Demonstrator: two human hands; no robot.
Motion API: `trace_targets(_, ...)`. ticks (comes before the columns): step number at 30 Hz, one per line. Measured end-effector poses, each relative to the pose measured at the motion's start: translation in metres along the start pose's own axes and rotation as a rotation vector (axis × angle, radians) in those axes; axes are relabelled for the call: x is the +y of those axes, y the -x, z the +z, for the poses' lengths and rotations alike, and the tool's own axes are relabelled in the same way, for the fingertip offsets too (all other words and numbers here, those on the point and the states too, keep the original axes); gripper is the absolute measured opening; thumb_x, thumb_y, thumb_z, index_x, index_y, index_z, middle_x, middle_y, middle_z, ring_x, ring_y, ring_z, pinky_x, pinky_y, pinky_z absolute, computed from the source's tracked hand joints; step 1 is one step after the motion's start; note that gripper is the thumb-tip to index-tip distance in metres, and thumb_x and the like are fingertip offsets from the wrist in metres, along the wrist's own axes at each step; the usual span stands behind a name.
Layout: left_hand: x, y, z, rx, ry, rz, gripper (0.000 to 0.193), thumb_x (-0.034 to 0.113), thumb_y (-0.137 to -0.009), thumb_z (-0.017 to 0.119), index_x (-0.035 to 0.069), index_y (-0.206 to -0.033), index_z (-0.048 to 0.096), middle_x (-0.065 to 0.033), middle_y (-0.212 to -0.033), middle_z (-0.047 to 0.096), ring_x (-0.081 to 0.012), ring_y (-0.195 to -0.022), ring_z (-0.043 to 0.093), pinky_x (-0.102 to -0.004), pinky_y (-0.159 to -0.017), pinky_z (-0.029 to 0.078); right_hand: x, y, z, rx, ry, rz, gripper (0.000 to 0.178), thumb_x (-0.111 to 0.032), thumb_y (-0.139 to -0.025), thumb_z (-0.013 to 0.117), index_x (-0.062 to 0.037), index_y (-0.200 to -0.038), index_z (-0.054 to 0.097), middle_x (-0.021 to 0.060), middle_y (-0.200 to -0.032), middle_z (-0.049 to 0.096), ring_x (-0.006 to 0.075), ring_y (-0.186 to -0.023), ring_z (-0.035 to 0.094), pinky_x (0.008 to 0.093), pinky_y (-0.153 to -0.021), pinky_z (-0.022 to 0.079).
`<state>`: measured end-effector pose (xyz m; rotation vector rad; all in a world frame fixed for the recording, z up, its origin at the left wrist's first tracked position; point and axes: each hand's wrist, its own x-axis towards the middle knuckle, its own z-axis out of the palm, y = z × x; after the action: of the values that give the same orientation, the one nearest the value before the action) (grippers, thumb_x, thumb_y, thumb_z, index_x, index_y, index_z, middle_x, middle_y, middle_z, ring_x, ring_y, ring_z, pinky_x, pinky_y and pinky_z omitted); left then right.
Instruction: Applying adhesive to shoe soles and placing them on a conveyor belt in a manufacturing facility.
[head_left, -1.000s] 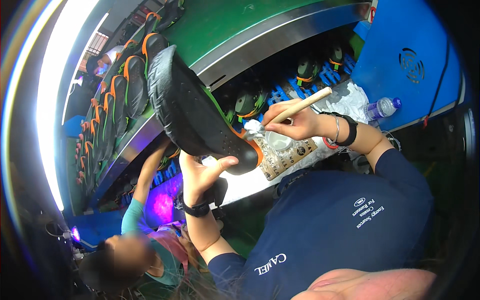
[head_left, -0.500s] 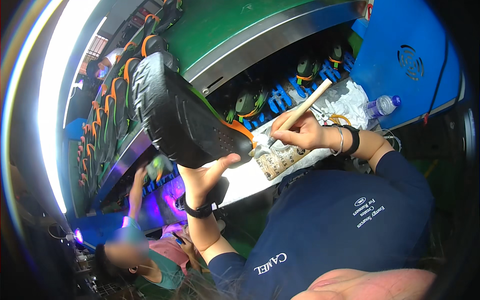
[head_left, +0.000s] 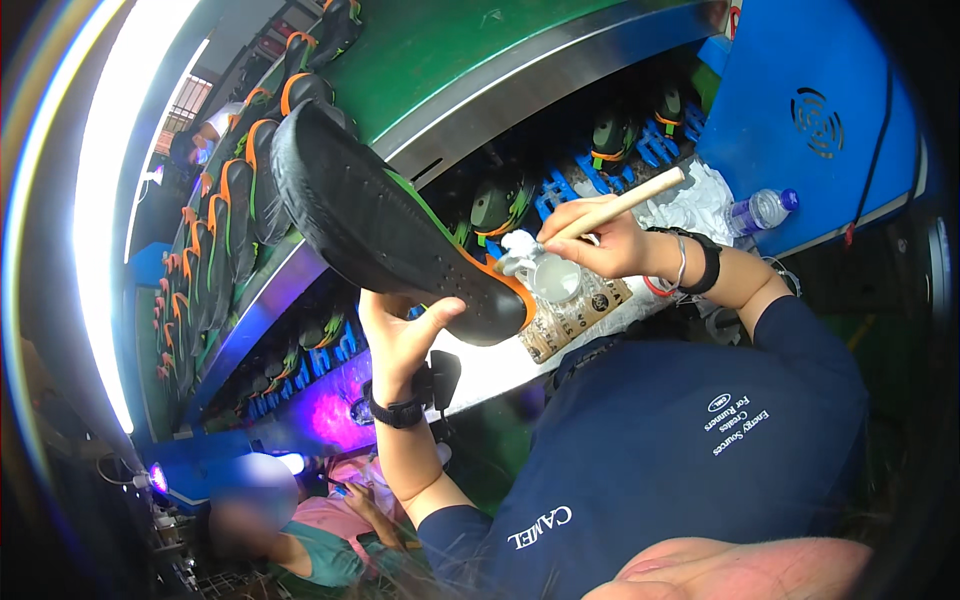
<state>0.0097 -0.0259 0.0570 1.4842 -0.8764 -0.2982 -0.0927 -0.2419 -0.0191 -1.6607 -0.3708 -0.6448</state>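
My left hand (head_left: 405,340) grips a black shoe sole (head_left: 375,235) from below, thumb on its near side. The sole's rim is orange near my right hand, with a green strip along the far side. My right hand (head_left: 605,240) is closed round a pale wooden-handled brush (head_left: 635,203). The brush's working end is by the orange rim; whether it touches cannot be made out. A small cup (head_left: 557,280) of clear liquid stands just under my right hand on a piece of printed cardboard (head_left: 565,325). White crumpled material (head_left: 518,247) lies beside the cup.
Rows of shoe parts (head_left: 230,190) with orange rims line the green conveyor (head_left: 450,50) at left. Further shoe parts (head_left: 497,207) sit among blue holders below it. A bottle (head_left: 762,212) and white paper (head_left: 700,200) lie at right. Another person (head_left: 330,540) works at lower left.
The sole has turned, showing more of its perforated inner face and less tread. The brush handle has tilted lower to the right. The other person's outstretched arm has drawn back from the shoe parts.
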Motion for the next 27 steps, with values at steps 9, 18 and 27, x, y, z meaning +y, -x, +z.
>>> trace_targets(9,-0.018,-0.007,-0.004,-0.039,0.118,-0.072,0.062,0.01,-0.061,0.075,-0.001,-0.112,0.04,-0.0103,-0.104,0.052,-0.0187,-0.094,0.052,-0.0304,-0.081,0.042,0.002,-0.015,-0.001,-0.01,0.039,-0.071,0.008,-0.001,-0.072,0.059,0.0018,-0.079,0.059,0.0104,-0.072,0.06,0.0157,-0.061,0.056,0.0252,-0.053,0.044)
trace_targets(18,-0.019,-0.008,-0.001,-0.045,0.181,-0.14,0.063,0.011,-0.063,0.074,-0.001,-0.113,0.038,-0.0114,-0.104,0.052,-0.0201,-0.095,0.052,-0.0319,-0.083,0.042,-0.003,-0.019,0.005,-0.119,0.095,-0.213,0.004,0.0,-0.07,0.059,0.0016,-0.074,0.059,0.0113,-0.073,0.06,0.0182,-0.06,0.057,0.025,-0.051,0.045)
trace_targets(27,-0.02,-0.002,0.015,-0.07,0.195,-0.178,0.064,0.012,-0.063,0.074,0.0,-0.114,0.038,-0.0104,-0.102,0.052,-0.0193,-0.094,0.051,-0.0316,-0.083,0.041,-0.005,-0.05,-0.004,-0.004,0.17,-0.222,0.006,0.002,-0.069,0.058,0.0027,-0.075,0.06,0.0133,-0.072,0.06,0.0207,-0.058,0.056,0.0268,-0.049,0.045)
